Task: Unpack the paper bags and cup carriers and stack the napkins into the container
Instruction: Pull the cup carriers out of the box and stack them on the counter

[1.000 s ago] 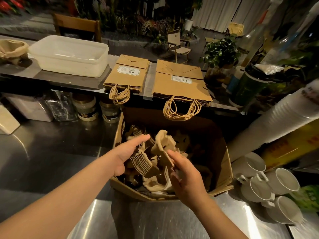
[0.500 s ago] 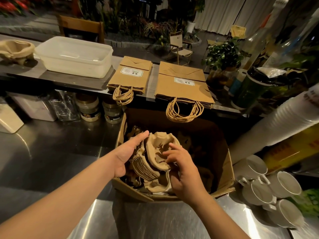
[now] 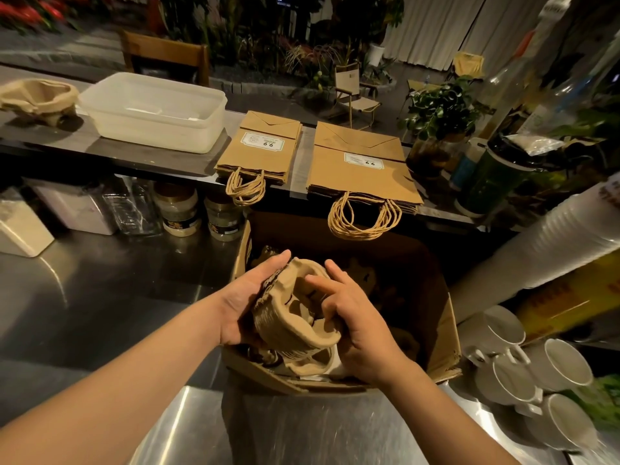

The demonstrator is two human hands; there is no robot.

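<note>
A stack of pulp cup carriers (image 3: pixel 295 317) is lifted at the near side of the open cardboard box (image 3: pixel 446 330). My left hand (image 3: pixel 248 297) cups the stack's left side with the thumb over its top edge. My right hand (image 3: pixel 355 317) grips the right side, fingers curled into a cup hole. More carriers lie dark inside the box. Two piles of flat brown paper bags, a small pile (image 3: pixel 265 149) and a larger one (image 3: pixel 362 166), lie on the raised shelf. A clear plastic container (image 3: pixel 154 112) stands left of them, with a few white napkins inside.
Another cup carrier stack (image 3: pixel 37 99) sits at the shelf's far left. Jars (image 3: pixel 177 209) and bins stand under the shelf. White mugs (image 3: pixel 523 360) and a long sleeve of cups (image 3: pixel 550 243) crowd the right. A green lidded cup (image 3: pixel 493 172) and a plant stand at the back right.
My right hand closed onto the carrier stack and my left hand came against its left side. Together they raised the stack toward the box's near edge.
</note>
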